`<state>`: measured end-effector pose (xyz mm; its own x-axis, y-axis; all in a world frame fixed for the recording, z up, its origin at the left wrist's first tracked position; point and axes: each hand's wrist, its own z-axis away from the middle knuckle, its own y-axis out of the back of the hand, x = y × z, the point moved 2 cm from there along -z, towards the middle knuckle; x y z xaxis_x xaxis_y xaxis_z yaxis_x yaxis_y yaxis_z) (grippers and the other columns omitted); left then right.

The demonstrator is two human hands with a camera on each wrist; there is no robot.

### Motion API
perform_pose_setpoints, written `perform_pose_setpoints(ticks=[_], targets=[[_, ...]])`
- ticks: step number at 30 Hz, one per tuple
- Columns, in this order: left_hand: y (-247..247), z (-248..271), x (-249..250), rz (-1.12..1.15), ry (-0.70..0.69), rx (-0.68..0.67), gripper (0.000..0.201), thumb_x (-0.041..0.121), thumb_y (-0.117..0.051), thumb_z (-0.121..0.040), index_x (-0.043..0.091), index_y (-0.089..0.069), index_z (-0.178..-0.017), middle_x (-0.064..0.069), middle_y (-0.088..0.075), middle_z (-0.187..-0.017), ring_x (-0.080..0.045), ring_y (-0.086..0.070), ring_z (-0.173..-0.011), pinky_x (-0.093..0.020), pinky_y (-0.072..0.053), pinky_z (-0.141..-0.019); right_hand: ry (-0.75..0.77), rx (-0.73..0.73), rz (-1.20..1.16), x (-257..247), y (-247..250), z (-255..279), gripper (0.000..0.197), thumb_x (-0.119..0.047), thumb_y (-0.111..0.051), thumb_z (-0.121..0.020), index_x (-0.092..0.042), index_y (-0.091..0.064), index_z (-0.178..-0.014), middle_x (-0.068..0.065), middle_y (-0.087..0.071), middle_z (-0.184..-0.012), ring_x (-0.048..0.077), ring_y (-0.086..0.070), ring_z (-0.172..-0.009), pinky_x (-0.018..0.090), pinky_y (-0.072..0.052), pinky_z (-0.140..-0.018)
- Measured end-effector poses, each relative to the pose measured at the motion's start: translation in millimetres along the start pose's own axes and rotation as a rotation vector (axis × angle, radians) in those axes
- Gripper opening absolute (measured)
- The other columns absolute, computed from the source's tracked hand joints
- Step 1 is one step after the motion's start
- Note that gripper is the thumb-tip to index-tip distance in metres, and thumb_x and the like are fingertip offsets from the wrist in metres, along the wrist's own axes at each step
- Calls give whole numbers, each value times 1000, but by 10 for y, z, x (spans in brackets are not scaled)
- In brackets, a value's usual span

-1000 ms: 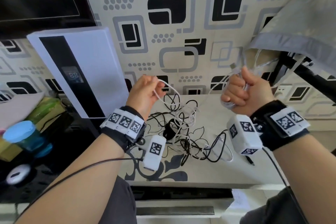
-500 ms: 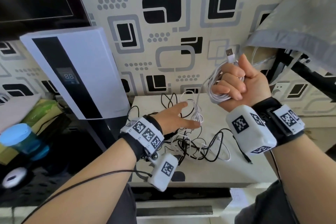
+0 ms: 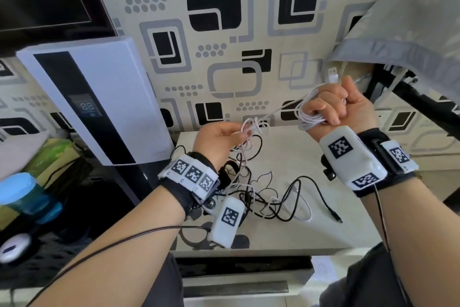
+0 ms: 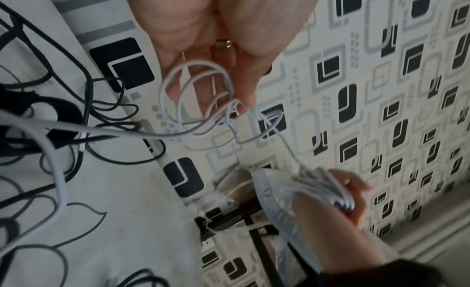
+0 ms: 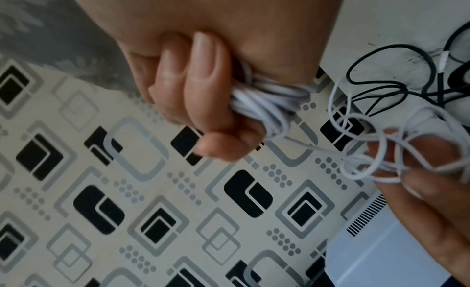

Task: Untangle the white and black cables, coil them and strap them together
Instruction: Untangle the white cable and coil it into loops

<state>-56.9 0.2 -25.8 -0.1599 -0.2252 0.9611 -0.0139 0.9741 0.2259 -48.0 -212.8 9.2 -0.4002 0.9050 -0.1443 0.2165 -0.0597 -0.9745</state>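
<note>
Fingers [image 5: 203, 86] of right hand [image 3: 341, 107] curled tight round a bundle of white cable [image 3: 310, 120] coils; grip closed on it, hand raised above the counter [image 3: 323, 219] near the wall. USB plug [image 3: 333, 75] of that cable sticks up above the fist. Right wrist view: coils [image 5: 267, 98] emerge below the curled fingers, several turns bunched together.

Left hand [image 3: 219, 140] lower and to the left, over the back of the counter. Its fingertips [image 4: 244, 90] pinch a few loose loops of the same white cable [image 4: 195, 102]; thumb and fingers closed on the strand, loops hang free below them. One taut length of white cable runs from left hand up to right hand.

Black cable [image 3: 296, 197] lies on the counter in a loose tangle, mixed with further white strands, in front of and below the left hand. One black end [image 3: 337, 218] reaches out right, apart from the heap. Black strap [image 3: 230, 172] sits in the tangle just beside the left wrist; cannot tell whether it is fastened to anything.

White appliance [image 3: 99, 100] leans against the wall left of the counter.
</note>
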Motion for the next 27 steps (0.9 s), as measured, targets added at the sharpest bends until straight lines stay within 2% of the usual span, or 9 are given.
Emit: perform_pose_setpoints(ticks=[2, 5, 9, 12, 14, 16, 19, 22, 27], targets=[[97, -5, 41, 54, -39, 90, 18, 12, -70, -85, 28, -77, -88, 8, -76, -91, -8, -69, -92, -24, -50, -88, 66, 58, -32, -64, 59, 4, 48, -46, -42, -93, -17, -39, -55, 2, -31, -36, 15, -19, -35, 27, -43, -53], [183, -6, 58, 239, -42, 155, 17, 6, -66, -86, 15, -76, -97, -3, -76, -97, -21, -69, -95, -36, -51, -96, 135, 124, 17, -58, 75, -2, 40, -41, -47, -85, -19, -37, -54, -1, -29, -35, 14, -20, -32, 25, -43, -51], [243, -26, 41, 545, 75, 97, 15, 6, -52, -96, 8, -68, -96, -16, -69, -102, -35, -62, -95, -56, -49, -90, 183, 175, 72, -32, 78, -22, 39, -40, -46, -83, -20, -34, -52, -4, -26, -35, 14, -23, -29, 22, -42, -49], [344, -62, 20, 675, 98, 28, 19, 8, -42, -100, 13, -59, -92, -11, -65, -109, -30, -60, -101, -42, -48, -79, 202, 224, 90, -115, 131, -16, 52, -49, -36, -94, -20, -34, -50, -5, -24, -35, 13, -21, -31, 21, -42, -50], [470, -103, 0, 701, 98, 93, 22, 9, -41, -100, 16, -58, -89, -4, -68, -108, -24, -62, -108, -36, -44, -77, 249, 275, 94, -203, 173, 2, 56, -52, -32, -97, -20, -35, -52, -6, -23, -37, 12, -20, -32, 21, -42, -51], [604, -160, -25, 784, 128, 181, 17, 13, -41, -101, 14, -56, -94, -6, -70, -107, -24, -66, -107, -35, -49, -77, 313, 323, 78, -313, 207, 33, 56, -51, -33, -98, -19, -36, -52, -6, -23, -38, 12, -21, -33, 21, -43, -51], [837, -249, -75, 775, 156, 347, 10, 18, -47, -100, 12, -54, -101, -4, -66, -101, -15, -69, -88, -28, -56, -73, 389, 391, 33, -498, 258, 87, 56, -50, -35, -98, -19, -35, -52, -5, -24, -39, 13, -22, -34, 20, -43, -51], [1004, -277, -139, 709, 174, 460, 8, 16, -47, -99, 14, -55, -96, -3, -64, -99, -14, -67, -88, -24, -56, -76, 413, 432, 58, -562, 276, 134, 54, -49, -38, -98, -19, -35, -53, -5, -23, -40, 13, -20, -36, 19, -40, -53], [944, -256, -250, 226, 217, 469, 33, 7, -58, -86, 18, -69, -57, -10, -61, -72, -23, -59, -69, -37, -51, -74, 261, 362, 282, -296, 139, 117, 50, -52, -34, -96, -23, -32, -56, -6, -22, -39, 12, -19, -34, 20, -41, -52]])
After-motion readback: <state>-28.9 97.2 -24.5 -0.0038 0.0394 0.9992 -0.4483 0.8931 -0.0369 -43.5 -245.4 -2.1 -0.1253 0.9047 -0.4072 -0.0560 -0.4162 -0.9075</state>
